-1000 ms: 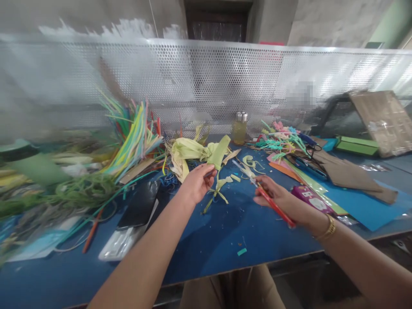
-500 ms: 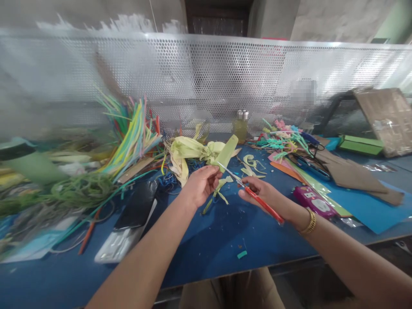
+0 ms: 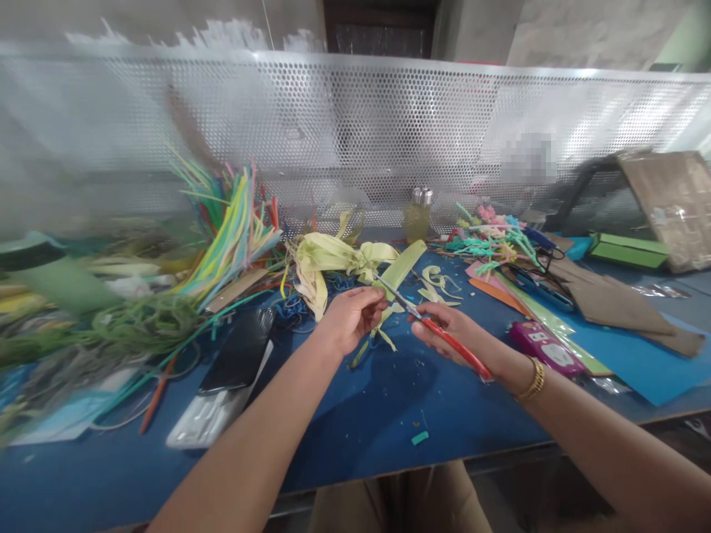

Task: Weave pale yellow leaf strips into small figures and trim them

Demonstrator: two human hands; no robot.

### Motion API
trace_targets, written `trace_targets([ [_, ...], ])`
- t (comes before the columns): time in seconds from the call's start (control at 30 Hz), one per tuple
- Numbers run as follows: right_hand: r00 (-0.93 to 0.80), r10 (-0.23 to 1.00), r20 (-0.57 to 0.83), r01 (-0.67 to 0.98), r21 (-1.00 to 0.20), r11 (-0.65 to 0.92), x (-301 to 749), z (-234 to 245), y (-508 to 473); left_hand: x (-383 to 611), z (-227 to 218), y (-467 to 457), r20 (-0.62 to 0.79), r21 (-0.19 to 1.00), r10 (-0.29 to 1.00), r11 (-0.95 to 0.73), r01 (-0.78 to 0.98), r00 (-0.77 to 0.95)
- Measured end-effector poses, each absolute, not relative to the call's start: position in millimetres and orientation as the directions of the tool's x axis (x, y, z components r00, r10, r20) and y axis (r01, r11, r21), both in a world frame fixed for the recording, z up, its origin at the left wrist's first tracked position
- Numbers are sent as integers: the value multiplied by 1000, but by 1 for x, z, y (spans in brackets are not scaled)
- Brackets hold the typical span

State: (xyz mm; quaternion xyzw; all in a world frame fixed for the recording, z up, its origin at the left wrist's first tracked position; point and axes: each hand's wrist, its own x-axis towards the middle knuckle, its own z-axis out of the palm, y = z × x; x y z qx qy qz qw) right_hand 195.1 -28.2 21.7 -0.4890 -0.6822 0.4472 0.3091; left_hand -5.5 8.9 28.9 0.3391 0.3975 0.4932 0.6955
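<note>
Between thumb and fingers, my left hand [image 3: 355, 317] pinches the lower end of a pale green strip of husk [image 3: 408, 260], which slants up to the right. My right hand [image 3: 449, 332] is closed on red-handled scissors [image 3: 452, 346]. Their metal blades point up and left and lie against the strip, close to my left fingertips. A heap of pale yellow-green husks [image 3: 327, 253] rests just behind my left hand. Curled husk trimmings [image 3: 438, 280] lie beyond the scissors, and thin scraps [image 3: 383, 337] are under my hands on the blue tabletop [image 3: 372, 414].
On the left are a bundle of coloured pipe cleaners [image 3: 233, 229], a tangle of green cord [image 3: 144, 318] and a black phone [image 3: 238, 348]. A jar [image 3: 418, 215] stands at the back. Rightward lie a purple case [image 3: 541, 346], cardboard [image 3: 616, 296] and blue paper [image 3: 649, 363].
The husk strip has tipped further right and lower. The scissor blades have shifted slightly at it, while both hands stay nearly in place.
</note>
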Motion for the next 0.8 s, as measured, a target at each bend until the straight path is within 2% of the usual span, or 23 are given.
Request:
trace_targets([
  [0.3, -308, 951, -6, 391, -912, 121, 198, 14, -25, -4, 29, 10, -239, 845, 956, 292, -448, 172],
  [0.6, -276, 961, -17, 501, -856, 128, 201, 21, -26, -7, 32, 10, -268, 853, 952, 306, -422, 149],
  [0.8, -325, 946, 4, 478, -862, 168, 202, 22, -27, -8, 32, 10, -278, 857, 948, 318, -406, 156],
])
